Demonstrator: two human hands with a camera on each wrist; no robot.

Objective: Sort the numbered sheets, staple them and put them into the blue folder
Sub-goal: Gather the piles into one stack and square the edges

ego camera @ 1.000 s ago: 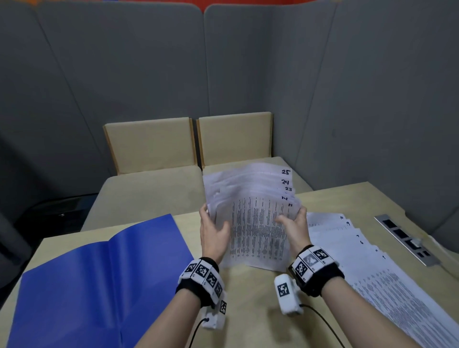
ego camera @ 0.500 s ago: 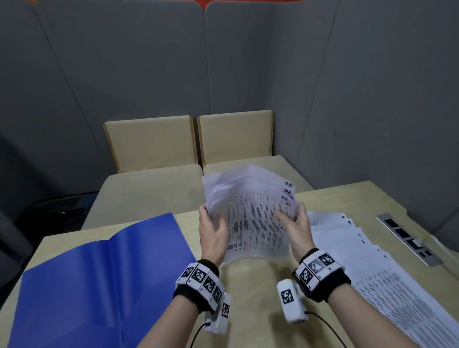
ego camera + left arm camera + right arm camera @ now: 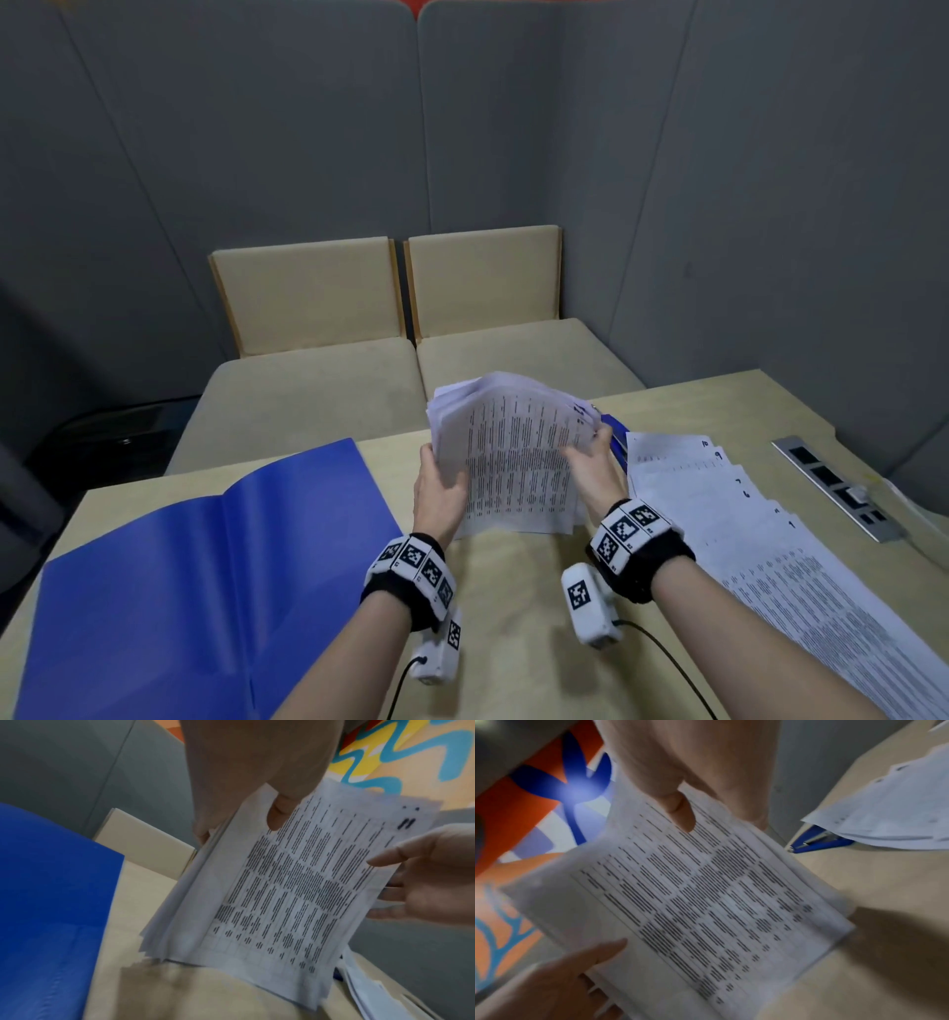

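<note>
Both hands hold a stack of printed numbered sheets (image 3: 518,457) tilted upright, its lower edge on the table (image 3: 513,591). My left hand (image 3: 436,483) grips the stack's left edge, thumb on the front page (image 3: 277,817). My right hand (image 3: 590,462) grips the right edge, thumb across the top sheet (image 3: 680,811). The stack (image 3: 282,892) shows a handwritten 11 at its top corner. An open blue folder (image 3: 205,580) lies flat at the left. A blue stapler (image 3: 613,437) peeks out behind my right hand, seen also as the stapler (image 3: 818,839) under fanned sheets.
A second row of numbered sheets (image 3: 770,555) lies fanned along the table's right side. A metal socket strip (image 3: 837,488) is set in the table at far right. Two beige seats (image 3: 400,329) and grey partition walls stand behind the table.
The fanned top edges of the held sheets have closed together into a tighter stack, and the stack has tipped more upright. The blue stapler has come into view behind it.
</note>
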